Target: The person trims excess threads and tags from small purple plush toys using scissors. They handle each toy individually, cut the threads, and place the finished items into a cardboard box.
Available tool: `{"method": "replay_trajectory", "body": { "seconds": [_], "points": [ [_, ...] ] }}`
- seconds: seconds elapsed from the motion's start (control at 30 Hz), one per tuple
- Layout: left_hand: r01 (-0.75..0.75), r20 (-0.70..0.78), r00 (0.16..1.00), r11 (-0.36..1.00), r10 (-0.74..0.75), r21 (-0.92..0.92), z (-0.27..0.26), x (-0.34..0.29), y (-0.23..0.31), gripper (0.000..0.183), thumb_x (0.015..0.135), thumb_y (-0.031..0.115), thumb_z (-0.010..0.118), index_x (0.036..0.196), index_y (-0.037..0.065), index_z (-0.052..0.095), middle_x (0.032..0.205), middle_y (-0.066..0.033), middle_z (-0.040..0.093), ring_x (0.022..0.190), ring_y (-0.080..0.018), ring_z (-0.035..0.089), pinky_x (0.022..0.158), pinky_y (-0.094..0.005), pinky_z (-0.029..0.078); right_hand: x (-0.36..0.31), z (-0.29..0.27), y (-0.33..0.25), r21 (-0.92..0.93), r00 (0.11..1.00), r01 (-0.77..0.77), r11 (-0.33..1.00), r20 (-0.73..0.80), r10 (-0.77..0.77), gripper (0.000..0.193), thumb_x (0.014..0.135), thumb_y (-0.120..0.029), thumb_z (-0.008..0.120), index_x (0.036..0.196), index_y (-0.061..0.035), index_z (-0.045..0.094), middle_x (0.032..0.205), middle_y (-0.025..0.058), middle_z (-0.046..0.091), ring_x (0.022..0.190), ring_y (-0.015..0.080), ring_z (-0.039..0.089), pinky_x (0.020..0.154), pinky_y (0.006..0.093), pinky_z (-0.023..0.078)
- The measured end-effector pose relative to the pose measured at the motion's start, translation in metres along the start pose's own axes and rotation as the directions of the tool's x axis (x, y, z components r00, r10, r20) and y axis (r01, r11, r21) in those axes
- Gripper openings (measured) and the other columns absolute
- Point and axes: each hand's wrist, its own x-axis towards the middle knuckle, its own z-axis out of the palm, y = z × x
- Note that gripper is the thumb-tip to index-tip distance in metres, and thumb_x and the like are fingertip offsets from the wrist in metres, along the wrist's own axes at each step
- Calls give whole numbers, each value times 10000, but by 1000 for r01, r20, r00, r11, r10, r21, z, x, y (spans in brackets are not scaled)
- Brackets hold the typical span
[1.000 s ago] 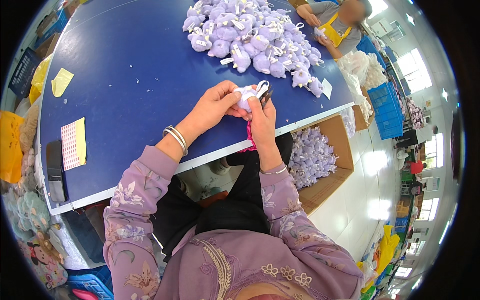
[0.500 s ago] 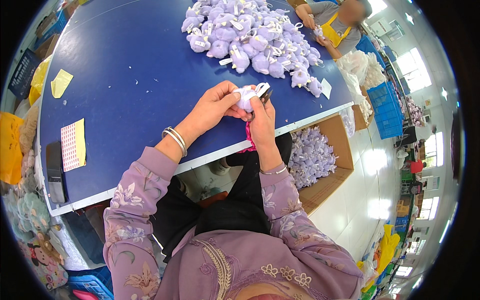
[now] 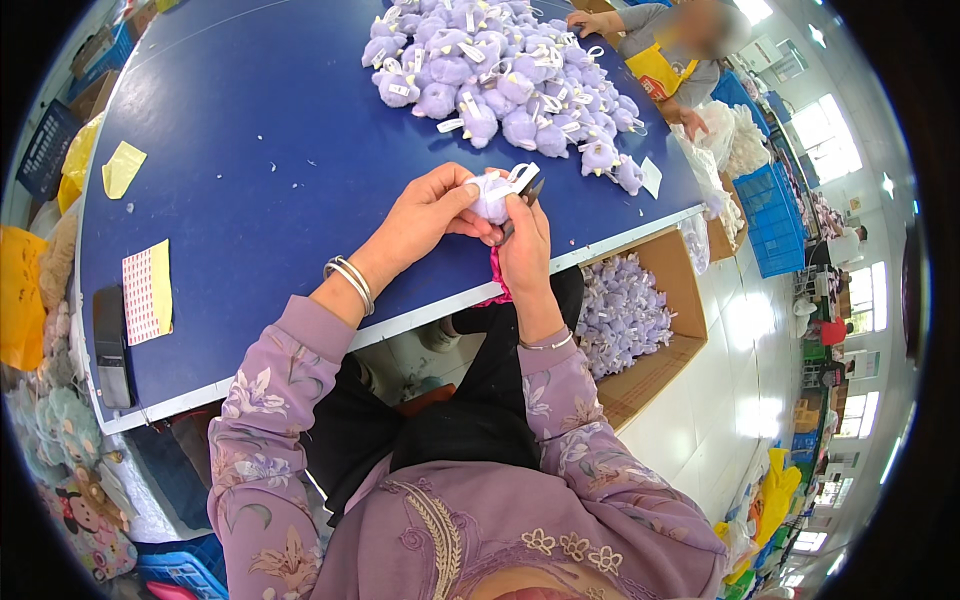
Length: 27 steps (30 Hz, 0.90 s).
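Note:
Above the near edge of the blue table, my left hand [image 3: 437, 208] is closed around a small lilac plush toy [image 3: 489, 197]. A white ribbon tag [image 3: 521, 177] sticks out from the toy's upper right. My right hand [image 3: 524, 245] is also closed, its thumb and fingers at the toy's right side by the tag. Dark blades of scissors [image 3: 536, 191] poke out past the right fingers, and a pink wrapped part [image 3: 499, 277] hangs below that palm. Most of the scissors is hidden by the hand.
A large heap of lilac plush toys [image 3: 500, 75] covers the far table [image 3: 240, 230]. Below the right edge stands a cardboard box [image 3: 680, 350] holding more. A sticker sheet [image 3: 147, 292] and black phone [image 3: 111, 345] lie left. A co-worker [image 3: 665, 60] is at the far right.
My hands stay almost in place with the toy turned slightly. The co-worker's hands have moved apart, one onto the table by the heap, the other lower toward the plastic bags.

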Motion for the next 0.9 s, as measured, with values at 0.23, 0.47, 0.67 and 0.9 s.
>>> {"method": "replay_trajectory", "body": {
  "seconds": [0.23,0.47,0.67,0.9],
  "points": [
    [-18,-79,997,1000,19,11,-2,2,-2,184,1019,207,486,1029,34,547,940,-71,639,802,-124,666,773,-275,572,-2,7,-8,8,997,-55,998,-58,56,332,1030,-219,396,1247,3,516,808,14,538,547,41,383,487,210,319],
    [-83,-123,989,996,86,32,-1,3,-4,187,1011,198,497,1000,20,552,934,-70,634,785,-131,668,752,-268,576,-1,4,-6,29,988,-3,1000,-151,8,331,1030,-236,403,1231,0,519,927,44,550,534,46,377,485,219,321],
    [-140,-187,970,986,155,92,-4,4,-5,187,1004,202,513,983,22,558,907,-67,637,803,-147,675,743,-277,567,0,-11,-2,186,970,1,982,-238,44,456,1025,-391,318,984,-13,569,808,33,521,507,84,358,472,250,288],
    [-158,-200,964,982,176,101,-3,3,-5,181,996,192,519,974,20,569,892,-65,638,813,-144,674,758,-279,567,-19,-1,-14,-81,993,-99,992,-78,93,457,1046,-384,355,953,6,575,677,-6,444,528,61,382,483,224,310]
  ]
}}
